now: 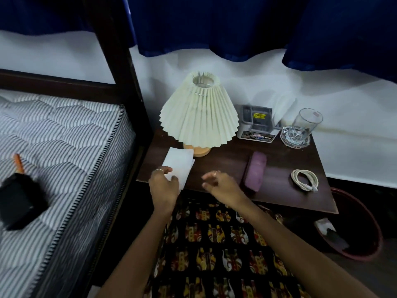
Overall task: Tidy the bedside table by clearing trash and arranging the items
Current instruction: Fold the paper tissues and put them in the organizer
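Note:
A dark wooden bedside table [225, 166] carries a lamp with a pleated cream shade [199, 112], a grey organiser box [256, 125], a glass [306, 123] on a clear coaster, a purple case [254, 171] and a coiled white cable [305, 179]. A folded white tissue [179, 163] lies at the table's front left corner. My left hand [164, 184] grips the tissue's near edge between thumb and fingers. My right hand [221, 183] hovers open just to the right, between the tissue and the purple case, holding nothing.
A red bin [365, 250] with trash inside stands on the floor under the table's right corner. The striped mattress [64, 147] on the left holds a black object and an orange pen. Blue curtains hang behind. Patterned fabric covers my lap.

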{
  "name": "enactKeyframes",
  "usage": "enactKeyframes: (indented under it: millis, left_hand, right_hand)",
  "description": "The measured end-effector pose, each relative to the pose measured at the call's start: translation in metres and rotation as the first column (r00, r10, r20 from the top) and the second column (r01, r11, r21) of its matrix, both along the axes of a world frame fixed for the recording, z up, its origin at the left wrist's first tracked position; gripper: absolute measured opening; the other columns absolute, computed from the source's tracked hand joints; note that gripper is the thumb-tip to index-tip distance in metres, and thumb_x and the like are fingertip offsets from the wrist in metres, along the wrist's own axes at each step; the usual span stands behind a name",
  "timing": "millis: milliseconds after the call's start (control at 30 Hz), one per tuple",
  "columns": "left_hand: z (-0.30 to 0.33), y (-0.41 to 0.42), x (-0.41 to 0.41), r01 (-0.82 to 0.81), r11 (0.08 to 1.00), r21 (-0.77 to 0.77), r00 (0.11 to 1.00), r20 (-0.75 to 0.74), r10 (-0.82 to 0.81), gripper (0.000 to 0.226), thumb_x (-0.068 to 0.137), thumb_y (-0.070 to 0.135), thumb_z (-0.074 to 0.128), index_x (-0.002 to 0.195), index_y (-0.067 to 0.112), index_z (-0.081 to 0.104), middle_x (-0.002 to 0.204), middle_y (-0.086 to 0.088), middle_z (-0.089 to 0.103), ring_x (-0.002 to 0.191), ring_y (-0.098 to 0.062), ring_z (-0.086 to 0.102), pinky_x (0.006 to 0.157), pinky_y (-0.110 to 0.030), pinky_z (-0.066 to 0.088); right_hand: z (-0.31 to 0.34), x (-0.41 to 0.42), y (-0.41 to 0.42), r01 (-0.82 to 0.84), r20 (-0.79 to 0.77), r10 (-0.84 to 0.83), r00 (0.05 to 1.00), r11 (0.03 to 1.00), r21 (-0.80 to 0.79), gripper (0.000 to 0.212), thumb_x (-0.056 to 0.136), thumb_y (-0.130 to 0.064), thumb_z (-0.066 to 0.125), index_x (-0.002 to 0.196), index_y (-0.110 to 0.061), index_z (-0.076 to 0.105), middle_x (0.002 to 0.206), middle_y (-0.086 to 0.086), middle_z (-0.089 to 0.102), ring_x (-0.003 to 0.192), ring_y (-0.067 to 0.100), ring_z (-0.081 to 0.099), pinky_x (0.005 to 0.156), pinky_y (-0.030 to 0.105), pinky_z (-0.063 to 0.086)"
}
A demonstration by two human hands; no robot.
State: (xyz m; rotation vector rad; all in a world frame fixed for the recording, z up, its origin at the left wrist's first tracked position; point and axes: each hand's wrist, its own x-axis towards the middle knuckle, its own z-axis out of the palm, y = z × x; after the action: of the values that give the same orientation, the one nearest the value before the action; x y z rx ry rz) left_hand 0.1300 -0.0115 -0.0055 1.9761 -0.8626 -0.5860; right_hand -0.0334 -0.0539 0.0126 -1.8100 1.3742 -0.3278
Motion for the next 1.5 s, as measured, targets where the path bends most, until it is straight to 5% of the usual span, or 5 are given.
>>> enactKeyframes:
  millis: [200, 600, 867, 1133, 1500]
  left_hand:
    - [-0.012, -0.012, 0.043, 0.097, 0.972, 0.216, 0.992, 0.060, -0.112, 0.034, 0.081, 0.010, 0.063, 0.115, 0.004, 0.060, 0.117, -0.019, 0.062, 0.107, -0.032, 0.059, 0.088, -0.034, 0.045]
    - [-0.007, -0.048, 0.045, 0.138, 0.937, 0.320, 0.989, -0.098, -0.112, 0.038, 0.080, 0.016, 0.068, 0.111, -0.002, 0.057, 0.115, -0.019, 0.062, 0.106, -0.034, 0.059, 0.082, -0.032, 0.046]
    - [0.016, -0.008, 0.047, 0.047, 0.991, 0.127, 0.795, -0.606, 0.040, 0.026, 0.085, 0.003, 0.064, 0.110, -0.003, 0.059, 0.108, -0.019, 0.066, 0.092, -0.031, 0.064, 0.077, -0.039, 0.055]
    - [0.071, 0.059, 0.018, -0.116, 0.986, -0.117, 0.395, -0.917, -0.062, 0.026, 0.087, 0.002, 0.060, 0.113, 0.007, 0.059, 0.109, -0.012, 0.068, 0.100, -0.024, 0.064, 0.080, -0.037, 0.054]
    - [0.112, 0.117, -0.007, 0.121, 0.968, -0.219, 0.417, -0.874, -0.250, 0.026, 0.085, 0.005, 0.064, 0.110, 0.012, 0.062, 0.108, -0.006, 0.072, 0.092, -0.018, 0.071, 0.071, -0.029, 0.059]
  right_hand:
    - [-0.011, 0.048, 0.011, -0.303, -0.152, 0.309, 0.939, 0.951, 0.059, 0.051, 0.094, -0.034, 0.052, 0.140, -0.015, 0.043, 0.153, 0.005, 0.033, 0.141, 0.022, 0.031, 0.114, 0.029, 0.024]
    - [-0.015, 0.051, 0.000, -0.354, -0.236, 0.359, 0.903, 0.933, 0.065, 0.047, 0.095, -0.031, 0.052, 0.138, -0.013, 0.046, 0.154, 0.004, 0.032, 0.141, 0.027, 0.026, 0.114, 0.034, 0.022]
    - [0.017, 0.057, 0.018, 0.015, 0.074, -0.030, 0.997, 0.980, 0.198, 0.057, 0.092, -0.041, 0.052, 0.140, -0.014, 0.038, 0.137, 0.006, 0.049, 0.122, 0.019, 0.051, 0.095, 0.027, 0.042]
    - [0.060, 0.042, 0.061, -0.039, 0.486, -0.383, 0.785, 0.753, 0.657, 0.035, 0.083, -0.022, 0.072, 0.114, -0.018, 0.058, 0.106, 0.002, 0.069, 0.095, 0.019, 0.067, 0.084, 0.036, 0.056]
    - [0.098, -0.051, 0.094, 0.046, 0.578, -0.430, 0.693, 0.827, 0.561, 0.018, 0.081, 0.000, 0.066, 0.091, -0.014, 0.067, 0.100, 0.004, 0.070, 0.094, 0.018, 0.064, 0.074, 0.035, 0.053]
